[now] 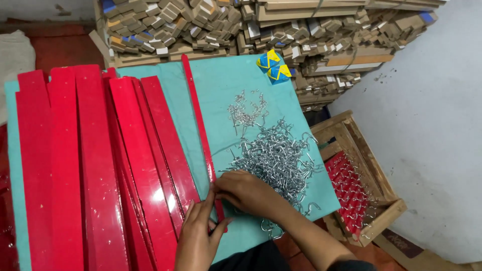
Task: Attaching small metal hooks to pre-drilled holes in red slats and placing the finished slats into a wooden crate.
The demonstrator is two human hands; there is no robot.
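Observation:
A narrow red strip (197,110) lies lengthwise on the teal table cover (221,85). Both my hands meet at its near end. My left hand (198,236) pinches the strip from the left, fingers against its edge. My right hand (246,190) rests over the strip from the right, fingers curled at the same spot, beside a pile of silver metal screw hooks (273,155). Whether a hook sits between my fingertips is hidden.
Several wide glossy red boards (100,165) lie side by side on the left. A wooden crate (374,173) at the right holds red strips with hooks fitted. Stacked cardboard corner pieces (251,25) fill the back. Two small blue-yellow packets (271,65) sit at the table's far edge.

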